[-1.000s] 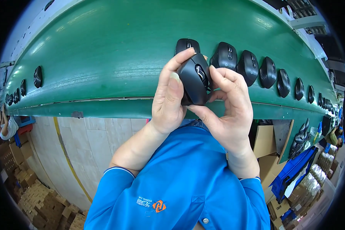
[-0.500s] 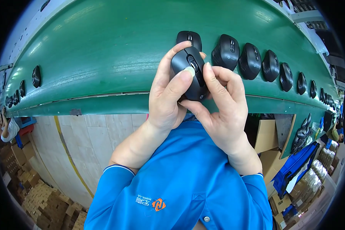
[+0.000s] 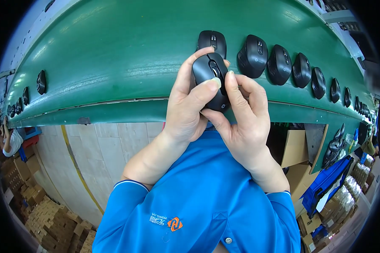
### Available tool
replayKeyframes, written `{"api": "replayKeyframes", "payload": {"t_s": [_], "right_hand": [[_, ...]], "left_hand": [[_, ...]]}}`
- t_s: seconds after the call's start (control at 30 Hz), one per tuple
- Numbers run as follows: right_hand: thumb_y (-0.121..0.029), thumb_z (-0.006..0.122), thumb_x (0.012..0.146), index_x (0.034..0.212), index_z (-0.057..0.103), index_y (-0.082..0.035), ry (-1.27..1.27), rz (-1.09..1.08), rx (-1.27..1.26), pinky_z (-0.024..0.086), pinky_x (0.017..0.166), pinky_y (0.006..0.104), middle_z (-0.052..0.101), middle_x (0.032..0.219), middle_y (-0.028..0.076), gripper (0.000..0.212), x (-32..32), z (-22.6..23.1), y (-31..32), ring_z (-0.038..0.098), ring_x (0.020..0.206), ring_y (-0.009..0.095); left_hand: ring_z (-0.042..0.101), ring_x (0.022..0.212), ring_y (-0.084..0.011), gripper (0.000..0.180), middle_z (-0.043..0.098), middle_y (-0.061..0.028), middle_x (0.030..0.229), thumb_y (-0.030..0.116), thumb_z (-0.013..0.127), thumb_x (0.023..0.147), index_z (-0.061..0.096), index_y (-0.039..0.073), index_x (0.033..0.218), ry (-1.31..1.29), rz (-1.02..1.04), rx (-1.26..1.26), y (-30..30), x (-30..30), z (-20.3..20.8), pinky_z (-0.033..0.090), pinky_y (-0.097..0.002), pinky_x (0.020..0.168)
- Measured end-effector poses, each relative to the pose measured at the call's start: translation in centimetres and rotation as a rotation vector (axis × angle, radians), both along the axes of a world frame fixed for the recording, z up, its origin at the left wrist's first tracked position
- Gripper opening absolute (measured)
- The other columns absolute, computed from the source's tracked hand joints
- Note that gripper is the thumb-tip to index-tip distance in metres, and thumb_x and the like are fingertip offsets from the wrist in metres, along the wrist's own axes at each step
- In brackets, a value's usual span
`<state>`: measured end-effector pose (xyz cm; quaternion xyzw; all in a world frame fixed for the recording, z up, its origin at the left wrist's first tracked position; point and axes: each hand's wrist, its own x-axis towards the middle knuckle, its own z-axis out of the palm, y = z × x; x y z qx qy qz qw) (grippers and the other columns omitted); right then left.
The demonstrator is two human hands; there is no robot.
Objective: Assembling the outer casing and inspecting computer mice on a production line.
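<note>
The left hand (image 3: 185, 105) and right hand (image 3: 247, 114) together grasp a black mouse (image 3: 203, 71) over the near edge of the green table (image 3: 126, 55). Just beyond lies a second mouse (image 3: 204, 40); a row of mice (image 3: 279, 65) crowds the right, while open room stretches left toward the outlying mice (image 3: 41, 82).

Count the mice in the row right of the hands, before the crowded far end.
6 on the green table, running rightward: first mouse, second mouse, third mouse, fourth mouse, fifth mouse, sixth mouse. More mice crowd the far end; some may be hidden.
</note>
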<state>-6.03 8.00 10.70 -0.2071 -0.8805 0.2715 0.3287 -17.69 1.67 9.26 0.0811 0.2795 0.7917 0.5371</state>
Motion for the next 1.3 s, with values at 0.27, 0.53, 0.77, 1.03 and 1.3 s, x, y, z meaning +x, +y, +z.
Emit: {"api": "replayKeyframes", "payload": {"t_s": [0.27,0.53,0.77,1.03,1.3], "right_hand": [[-0.012,0.083,0.072,0.128,0.055,0.006,0.054,-0.007,-0.170,0.056,0.070,0.0294,0.053,0.117,0.018,0.065,0.2,0.1,-0.5,0.060,0.089,0.023],[-0.013,0.083,0.071,0.127,0.056,0.006,0.033,0.023,-0.165,0.055,0.076,0.0325,0.052,0.124,0.019,0.065,0.3,-0.2,-0.3,0.060,0.097,0.025],[-0.012,0.081,0.073,0.127,0.057,0.006,-0.028,0.025,-0.051,0.051,0.082,0.0324,0.052,0.128,0.017,0.062,0.1,0.2,-0.2,0.058,0.101,0.026],[0.002,0.075,0.078,0.124,0.057,0.007,0.196,0.022,-0.604,0.052,0.083,0.0293,0.055,0.129,0.020,0.049,0.5,0.6,-0.1,0.059,0.105,0.020],[0.007,0.074,0.079,0.110,0.057,0.006,0.323,0.257,-1.398,0.057,0.079,0.0277,0.066,0.106,0.017,0.036,0.4,-0.3,1.2,0.068,0.095,0.020]], "left_hand": [[0.056,0.107,-0.0193,0.055,0.052,-0.0145,0.124,0.005,0.058,0.091,0.037,0.011,0.141,0.038,0.007,-0.001,-0.1,0.2,-0.2,0.053,-0.0344,0.090],[0.058,0.100,-0.0179,0.055,0.053,-0.0128,0.120,0.006,0.060,0.090,0.037,0.011,0.140,-0.022,0.014,-0.044,-0.1,0.1,0.3,0.055,-0.0332,0.086],[0.059,0.106,-0.0238,0.065,0.053,-0.0149,0.123,0.003,0.060,0.085,0.032,0.010,0.142,-0.060,-0.018,-0.004,-0.1,-0.5,0.0,0.054,-0.0381,0.091],[0.056,0.112,-0.0218,0.081,0.048,-0.0157,0.129,-0.004,0.066,0.078,0.027,0.011,0.147,-0.043,-0.055,0.218,-0.3,-0.7,-0.5,0.050,-0.0383,0.096],[0.051,0.124,-0.0278,0.086,0.045,-0.0219,0.137,-0.001,0.066,0.078,0.021,0.012,0.151,0.064,-0.018,0.269,-0.7,-0.4,-1.3,0.043,-0.0416,0.105]]}}
